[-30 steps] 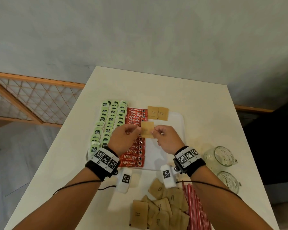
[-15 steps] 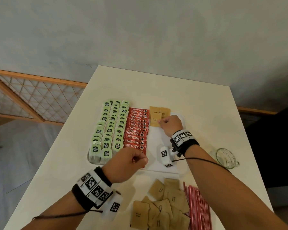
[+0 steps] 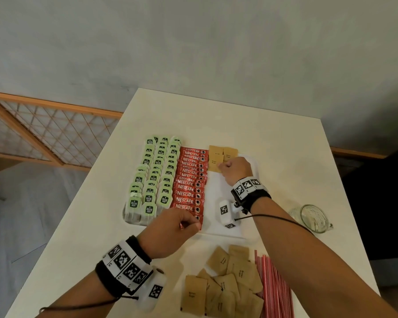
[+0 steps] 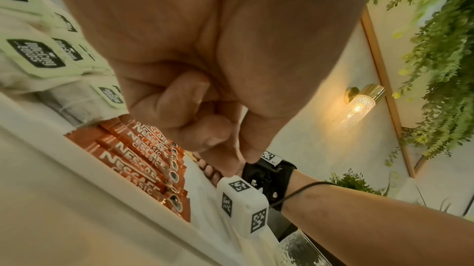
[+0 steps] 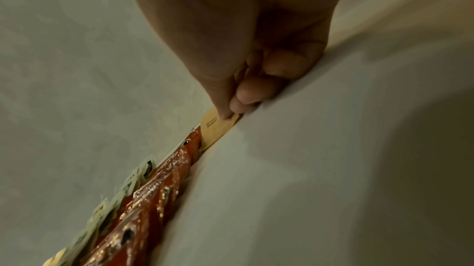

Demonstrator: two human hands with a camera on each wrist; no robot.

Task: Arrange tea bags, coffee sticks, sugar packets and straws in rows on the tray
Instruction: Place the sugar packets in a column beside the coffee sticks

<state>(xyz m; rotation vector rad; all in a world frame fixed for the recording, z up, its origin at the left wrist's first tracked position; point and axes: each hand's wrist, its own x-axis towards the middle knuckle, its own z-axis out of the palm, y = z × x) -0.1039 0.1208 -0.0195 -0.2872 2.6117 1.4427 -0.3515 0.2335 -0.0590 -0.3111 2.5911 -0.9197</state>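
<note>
A white tray (image 3: 254, 166) is seen on a pale table (image 3: 285, 138). Green tea bags (image 3: 155, 177) and red coffee sticks (image 3: 190, 184) are laid on it in rows. A brown sugar packet (image 3: 214, 163) is pinched by the right hand (image 3: 236, 168) at the tray's far end. The left hand (image 3: 170, 230) is curled into a fist near the closest coffee stick. Loose sugar packets (image 3: 223, 283) and red straws (image 3: 274, 288) are left on the table.

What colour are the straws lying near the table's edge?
The straws are red with thin white stripes, clearest in the head view.
</note>
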